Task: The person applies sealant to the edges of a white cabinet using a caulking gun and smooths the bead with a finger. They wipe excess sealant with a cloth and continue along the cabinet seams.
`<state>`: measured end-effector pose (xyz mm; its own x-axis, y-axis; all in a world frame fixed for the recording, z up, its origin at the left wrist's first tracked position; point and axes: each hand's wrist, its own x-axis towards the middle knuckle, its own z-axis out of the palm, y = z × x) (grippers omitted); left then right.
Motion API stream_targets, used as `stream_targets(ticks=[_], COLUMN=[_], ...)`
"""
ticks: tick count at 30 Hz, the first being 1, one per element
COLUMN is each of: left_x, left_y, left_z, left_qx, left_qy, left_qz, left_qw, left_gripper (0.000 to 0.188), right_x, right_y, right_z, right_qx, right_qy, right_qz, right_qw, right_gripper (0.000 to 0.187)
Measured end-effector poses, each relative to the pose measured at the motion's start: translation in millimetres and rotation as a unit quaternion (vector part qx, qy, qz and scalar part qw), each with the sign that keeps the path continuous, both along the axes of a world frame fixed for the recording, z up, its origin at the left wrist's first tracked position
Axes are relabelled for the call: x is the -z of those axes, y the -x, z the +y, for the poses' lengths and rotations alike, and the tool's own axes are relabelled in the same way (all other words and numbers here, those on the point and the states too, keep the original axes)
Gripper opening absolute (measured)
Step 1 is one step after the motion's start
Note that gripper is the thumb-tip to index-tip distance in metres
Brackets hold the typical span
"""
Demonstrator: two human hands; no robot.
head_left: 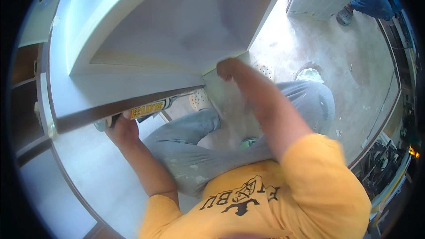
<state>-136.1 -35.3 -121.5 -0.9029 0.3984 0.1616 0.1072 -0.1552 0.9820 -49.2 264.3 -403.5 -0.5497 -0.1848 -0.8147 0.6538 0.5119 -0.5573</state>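
My left hand point(124, 129) is closed around the rear of a caulking gun loaded with a white sealant tube point(152, 108) with yellow lettering. The tube lies along the dark lower edge of a white cabinet point(128, 93), its nozzle pointing right toward the cabinet's corner. My right hand point(226, 68) is curled closed against the cabinet's bottom corner. Its fingertips face away and are hidden, so I cannot make out anything small in them. The cabinet has a curved, arched opening point(172, 31) with a pale inner panel.
My legs in paint-stained grey trousers point(190, 150) are bent beneath me. A green-rimmed round container point(249, 142) sits between them. A white-filled round tub point(310, 75) stands on the stained floor point(354, 93). Another person's leg point(374, 5) shows far right; tools point(380, 163) lie lower right.
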Motion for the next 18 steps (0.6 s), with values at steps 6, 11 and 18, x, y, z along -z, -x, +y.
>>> stream_targets(ticks=[6, 11, 18], left_x=[9.0, 11.6, 6.1], left_y=[-25.1, -24.9, -29.5], left_z=[0.6, 4.0, 7.8], left_qx=[-0.063, 0.014, 0.053], left_qy=[0.013, -0.039, -0.025], left_qz=[-0.011, 0.070, 0.102], left_qw=[0.998, 0.997, 0.993], left_gripper=[0.069, 0.059, 0.056], right_x=[160.6, 174.2, 154.3], right_y=[-15.0, 22.5, 7.7], right_z=[-105.5, -144.7, -152.1], right_qx=[0.507, 0.501, 0.579], right_qy=[0.203, 0.181, 0.323], right_qz=[-0.059, -0.070, -0.079], right_qw=[0.836, 0.843, 0.745], right_gripper=[0.069, 0.056, 0.071])
